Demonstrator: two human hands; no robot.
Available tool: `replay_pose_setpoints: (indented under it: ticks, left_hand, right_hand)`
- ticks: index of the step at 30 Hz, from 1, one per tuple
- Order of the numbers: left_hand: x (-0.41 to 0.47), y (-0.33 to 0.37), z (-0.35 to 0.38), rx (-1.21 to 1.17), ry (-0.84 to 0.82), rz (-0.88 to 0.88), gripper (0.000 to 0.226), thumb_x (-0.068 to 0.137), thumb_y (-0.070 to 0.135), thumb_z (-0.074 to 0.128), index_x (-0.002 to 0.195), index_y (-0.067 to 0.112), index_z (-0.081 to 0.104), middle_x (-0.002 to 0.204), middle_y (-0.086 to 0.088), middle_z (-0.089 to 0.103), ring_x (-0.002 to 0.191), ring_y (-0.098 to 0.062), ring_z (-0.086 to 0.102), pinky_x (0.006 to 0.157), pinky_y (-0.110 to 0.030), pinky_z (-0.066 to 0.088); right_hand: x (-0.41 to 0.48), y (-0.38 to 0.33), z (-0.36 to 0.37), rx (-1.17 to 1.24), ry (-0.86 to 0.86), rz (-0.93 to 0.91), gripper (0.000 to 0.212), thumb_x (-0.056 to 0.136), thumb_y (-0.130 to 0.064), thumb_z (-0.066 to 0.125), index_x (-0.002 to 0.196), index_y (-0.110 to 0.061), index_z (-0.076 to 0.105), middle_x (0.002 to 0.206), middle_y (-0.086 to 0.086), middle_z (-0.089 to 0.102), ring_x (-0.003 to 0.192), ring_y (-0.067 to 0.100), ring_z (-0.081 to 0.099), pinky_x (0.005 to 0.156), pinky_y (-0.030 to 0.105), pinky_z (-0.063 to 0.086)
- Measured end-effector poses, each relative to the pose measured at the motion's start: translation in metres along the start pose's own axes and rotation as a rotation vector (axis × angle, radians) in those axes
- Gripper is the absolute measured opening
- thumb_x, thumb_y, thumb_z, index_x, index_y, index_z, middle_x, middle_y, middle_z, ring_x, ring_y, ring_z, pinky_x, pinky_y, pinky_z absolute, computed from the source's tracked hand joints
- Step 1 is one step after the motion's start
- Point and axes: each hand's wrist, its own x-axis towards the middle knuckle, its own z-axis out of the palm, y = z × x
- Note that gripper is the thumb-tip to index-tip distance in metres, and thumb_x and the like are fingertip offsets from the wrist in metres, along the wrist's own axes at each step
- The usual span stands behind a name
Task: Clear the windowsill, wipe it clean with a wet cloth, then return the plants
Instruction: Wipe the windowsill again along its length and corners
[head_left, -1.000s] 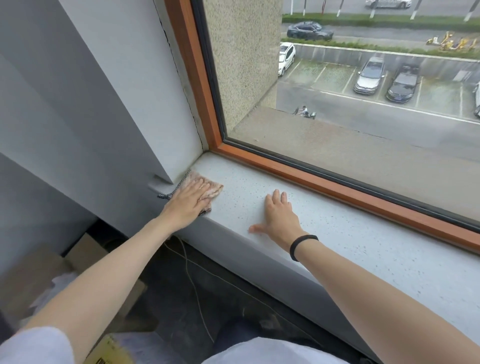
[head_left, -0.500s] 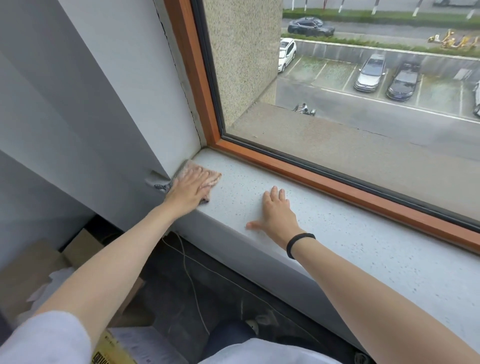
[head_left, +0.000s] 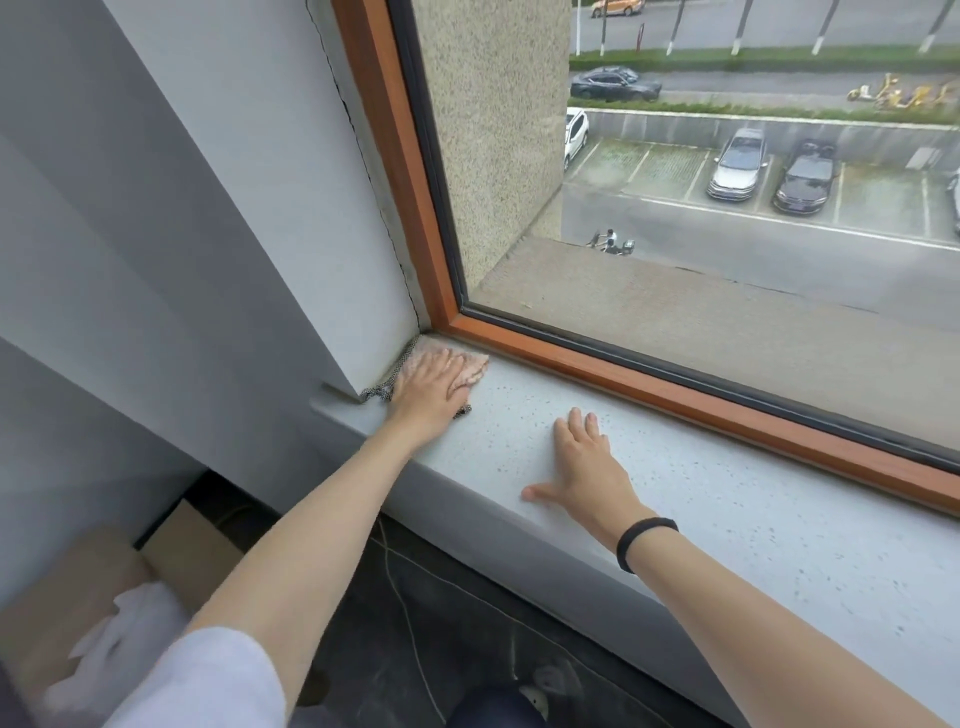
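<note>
Your left hand (head_left: 426, 397) lies flat on the one cloth (head_left: 471, 365), fingers straight and pressing it down, not curled round it. The pinkish cloth sits in the far left corner of the windowsill (head_left: 727, 519), against the side wall (head_left: 260, 208) and close to the orange window frame (head_left: 675, 397). Your right hand (head_left: 587, 467) rests spread on the bare sill to the right, fingers straight, holding nothing. One black wristband (head_left: 644, 540) circles that wrist. Outside, a silver car (head_left: 737, 163) and a black car (head_left: 805, 176) stand side by side, a white car (head_left: 575, 132) to their left, and a dark car (head_left: 615, 83) on the road. The red sign (head_left: 641, 36) is too small to read.
</note>
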Motion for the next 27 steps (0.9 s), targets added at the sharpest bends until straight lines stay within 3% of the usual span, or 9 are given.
replay_pose_setpoints:
  ticks: [4,8,12,15,20,23,25,27]
  left_hand:
    - [0.018,0.037,0.001,-0.039,0.059,-0.074,0.058,0.098,0.031,0.031,0.152,0.023,0.013,0.16,0.001,0.003,0.147,-0.017,-0.002,0.116,-0.046,-0.007]
    - [-0.009,0.001,-0.001,-0.142,0.021,0.247,0.06,0.095,0.01,0.038,0.15,0.027,0.021,0.158,0.007,0.006,0.146,-0.012,0.002,0.119,-0.048,-0.002]
    - [0.019,-0.026,-0.025,-0.108,0.041,0.058,0.062,0.091,-0.002,0.039,0.149,0.016,0.026,0.159,-0.004,0.01,0.147,-0.02,0.005,0.117,-0.033,0.012]
    - [0.027,0.004,-0.015,-0.004,0.177,0.038,0.064,0.087,-0.008,0.038,0.148,0.005,0.023,0.156,-0.014,0.016,0.146,-0.026,0.006,0.117,-0.038,0.009]
    - [0.011,-0.007,-0.001,-0.083,0.0,0.314,0.073,0.086,-0.008,0.036,0.151,0.019,0.015,0.159,0.0,0.004,0.147,-0.015,0.0,0.12,-0.042,0.007]
    - [0.027,-0.011,-0.009,-0.132,0.073,0.187,0.066,0.088,-0.007,0.038,0.149,0.014,0.026,0.159,-0.004,0.012,0.147,-0.017,0.003,0.12,-0.037,0.006]
    - [0.033,0.001,-0.006,-0.115,0.198,0.074,0.061,0.086,-0.008,0.036,0.144,0.009,0.034,0.157,-0.01,0.02,0.146,-0.021,0.008,0.118,-0.04,0.009]
    - [0.026,0.025,0.0,-0.151,0.211,0.05,0.063,0.085,-0.012,0.033,0.144,0.011,0.035,0.157,-0.009,0.02,0.146,-0.022,0.009,0.118,-0.044,0.007]
  right_hand:
    - [0.002,0.002,0.002,0.033,0.016,-0.006,0.092,0.073,-0.052,0.071,0.14,-0.007,0.027,0.158,0.011,0.006,0.146,0.03,-0.002,0.118,0.041,0.012]
    - [0.002,0.003,0.004,0.044,0.026,-0.009,0.096,0.073,-0.053,0.071,0.143,-0.008,0.024,0.158,0.011,0.003,0.146,0.029,-0.003,0.118,0.039,0.011]
    - [0.003,0.003,0.004,0.062,0.019,-0.003,0.097,0.073,-0.052,0.071,0.145,-0.01,0.022,0.159,0.01,0.001,0.146,0.028,-0.004,0.118,0.039,0.01]
    - [0.003,0.004,0.005,0.072,0.027,-0.003,0.097,0.073,-0.052,0.071,0.146,-0.01,0.021,0.159,0.01,0.001,0.147,0.028,-0.004,0.119,0.039,0.009]
    - [0.005,0.005,0.007,0.086,0.032,-0.006,0.095,0.073,-0.051,0.072,0.144,-0.01,0.024,0.159,0.01,0.001,0.147,0.028,-0.004,0.119,0.039,0.008]
    - [0.005,0.004,0.007,0.099,0.024,0.002,0.096,0.073,-0.05,0.072,0.145,-0.009,0.023,0.159,0.009,0.0,0.146,0.027,-0.006,0.118,0.038,0.006]
    - [0.005,0.003,0.008,0.098,0.028,0.007,0.094,0.073,-0.05,0.073,0.143,-0.008,0.025,0.159,0.009,0.002,0.147,0.027,-0.005,0.118,0.038,0.006]
    - [0.004,0.002,0.007,0.089,0.03,0.008,0.093,0.073,-0.05,0.073,0.141,-0.008,0.027,0.158,0.009,0.004,0.147,0.027,-0.004,0.118,0.04,0.008]
